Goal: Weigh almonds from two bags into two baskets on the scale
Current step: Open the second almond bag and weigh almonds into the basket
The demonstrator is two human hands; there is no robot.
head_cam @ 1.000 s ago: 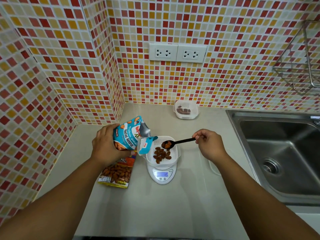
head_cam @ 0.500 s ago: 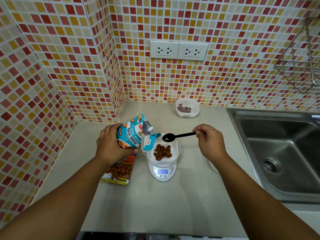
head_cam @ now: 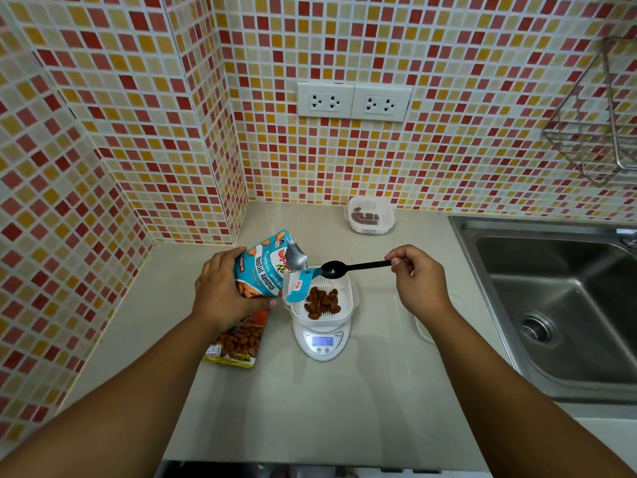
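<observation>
My left hand (head_cam: 224,291) grips a blue almond bag (head_cam: 265,270), tipped with its torn mouth toward the right. My right hand (head_cam: 418,281) holds a black spoon (head_cam: 348,268) by the handle; its empty bowl sits at the bag's mouth. Below them a white basket (head_cam: 344,301) with several almonds (head_cam: 322,302) rests on a white digital scale (head_cam: 322,343) whose display is lit. A second white basket (head_cam: 370,215) with almonds stands by the back wall. An orange almond bag (head_cam: 238,341) lies flat on the counter under my left wrist.
A steel sink (head_cam: 558,305) takes up the right side of the beige counter (head_cam: 310,408). Tiled walls close in at the left and the back, with two sockets (head_cam: 355,101). A wire rack (head_cam: 599,125) hangs on the wall at the upper right.
The spoon dropped its almonds into the basket on the scale and rose back, empty, to the blue bag's mouth. The pile in the basket grew and the display reading went up.
</observation>
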